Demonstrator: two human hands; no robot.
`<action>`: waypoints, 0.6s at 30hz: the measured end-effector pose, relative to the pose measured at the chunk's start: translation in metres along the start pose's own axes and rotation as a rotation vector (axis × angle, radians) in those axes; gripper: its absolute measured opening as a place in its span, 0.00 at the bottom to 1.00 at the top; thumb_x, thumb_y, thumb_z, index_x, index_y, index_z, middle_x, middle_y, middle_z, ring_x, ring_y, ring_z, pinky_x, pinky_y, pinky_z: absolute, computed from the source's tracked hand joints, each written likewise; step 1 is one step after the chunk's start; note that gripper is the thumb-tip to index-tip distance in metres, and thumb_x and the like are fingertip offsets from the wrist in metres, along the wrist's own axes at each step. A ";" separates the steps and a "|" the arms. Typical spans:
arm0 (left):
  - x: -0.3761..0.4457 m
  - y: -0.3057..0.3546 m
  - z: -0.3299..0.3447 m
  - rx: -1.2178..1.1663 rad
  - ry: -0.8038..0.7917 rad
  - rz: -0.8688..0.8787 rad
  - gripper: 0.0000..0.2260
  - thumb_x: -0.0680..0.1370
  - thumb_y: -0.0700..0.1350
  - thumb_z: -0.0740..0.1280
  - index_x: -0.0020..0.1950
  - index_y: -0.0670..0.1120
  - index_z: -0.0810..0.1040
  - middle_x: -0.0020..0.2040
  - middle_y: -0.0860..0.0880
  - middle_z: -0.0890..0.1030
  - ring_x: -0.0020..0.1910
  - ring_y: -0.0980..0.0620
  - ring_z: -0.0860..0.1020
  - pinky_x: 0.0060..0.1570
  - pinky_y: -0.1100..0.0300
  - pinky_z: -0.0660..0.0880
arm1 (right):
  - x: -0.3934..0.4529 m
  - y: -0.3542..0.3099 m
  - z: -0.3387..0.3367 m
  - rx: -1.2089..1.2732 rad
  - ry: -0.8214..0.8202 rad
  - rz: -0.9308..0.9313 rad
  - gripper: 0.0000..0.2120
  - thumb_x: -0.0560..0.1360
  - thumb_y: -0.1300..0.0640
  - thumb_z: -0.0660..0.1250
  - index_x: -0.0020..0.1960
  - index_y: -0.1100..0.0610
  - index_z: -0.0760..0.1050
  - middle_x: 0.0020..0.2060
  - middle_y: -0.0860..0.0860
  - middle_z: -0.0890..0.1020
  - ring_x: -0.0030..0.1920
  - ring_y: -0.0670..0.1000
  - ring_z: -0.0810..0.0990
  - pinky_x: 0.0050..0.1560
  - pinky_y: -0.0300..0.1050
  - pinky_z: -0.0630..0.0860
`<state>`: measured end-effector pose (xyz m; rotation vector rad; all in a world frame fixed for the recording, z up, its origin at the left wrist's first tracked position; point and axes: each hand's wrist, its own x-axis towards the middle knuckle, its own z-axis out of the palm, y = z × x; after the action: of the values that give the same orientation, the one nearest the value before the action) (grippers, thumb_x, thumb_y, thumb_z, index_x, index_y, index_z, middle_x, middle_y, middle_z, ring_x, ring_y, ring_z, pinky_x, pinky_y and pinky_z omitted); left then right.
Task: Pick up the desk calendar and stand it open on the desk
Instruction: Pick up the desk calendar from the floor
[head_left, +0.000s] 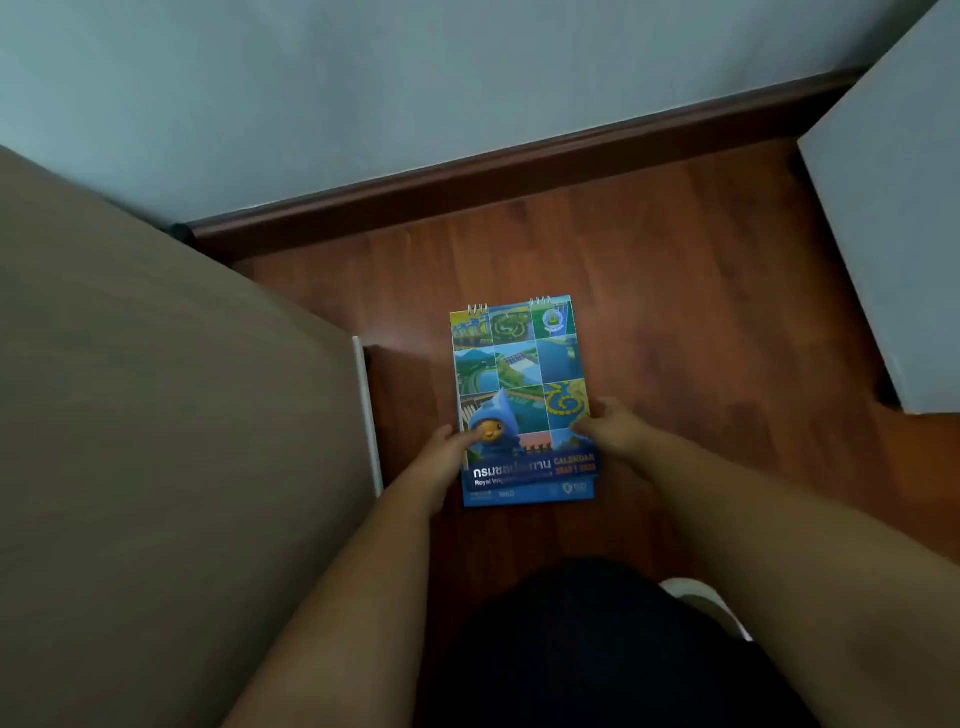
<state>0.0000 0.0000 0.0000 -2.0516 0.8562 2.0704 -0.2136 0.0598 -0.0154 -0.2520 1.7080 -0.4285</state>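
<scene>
Brown desk (156, 441) at left, wooden floor (675, 312) beyond. Desk calendar (519, 384) over floor, closed, long axis pointing away, spiral binding at far end. Left hand (441, 460) and right hand (615, 428) grip its side edges; fingers underneath hidden.

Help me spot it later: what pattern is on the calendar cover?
A grid of blue-green aerial photos above a blue band, on the calendar, head view.

Desk calendar (521, 395) — closed, flat, colourful cover up, spiral far.
</scene>
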 end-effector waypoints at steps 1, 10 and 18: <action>0.003 0.003 0.001 -0.043 0.013 0.010 0.33 0.77 0.53 0.66 0.77 0.45 0.57 0.76 0.44 0.64 0.74 0.43 0.64 0.68 0.50 0.60 | 0.005 -0.001 0.004 0.061 0.029 -0.015 0.19 0.75 0.64 0.67 0.64 0.67 0.70 0.60 0.61 0.80 0.52 0.58 0.80 0.49 0.53 0.79; 0.013 -0.009 -0.005 -0.032 0.142 0.067 0.17 0.74 0.41 0.71 0.59 0.44 0.70 0.56 0.38 0.79 0.45 0.42 0.81 0.44 0.49 0.80 | -0.014 0.006 0.016 0.098 -0.040 0.125 0.08 0.76 0.68 0.63 0.40 0.60 0.73 0.34 0.55 0.77 0.32 0.51 0.75 0.28 0.38 0.73; -0.042 0.024 -0.002 -0.066 -0.035 0.197 0.25 0.72 0.27 0.67 0.63 0.47 0.68 0.58 0.38 0.79 0.50 0.41 0.80 0.54 0.44 0.77 | -0.048 -0.026 -0.019 0.100 -0.085 0.044 0.20 0.72 0.77 0.62 0.57 0.58 0.69 0.41 0.57 0.79 0.40 0.55 0.78 0.37 0.46 0.75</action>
<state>-0.0059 -0.0080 0.0476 -2.0304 1.0367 2.2554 -0.2254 0.0584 0.0411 -0.1583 1.6008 -0.4629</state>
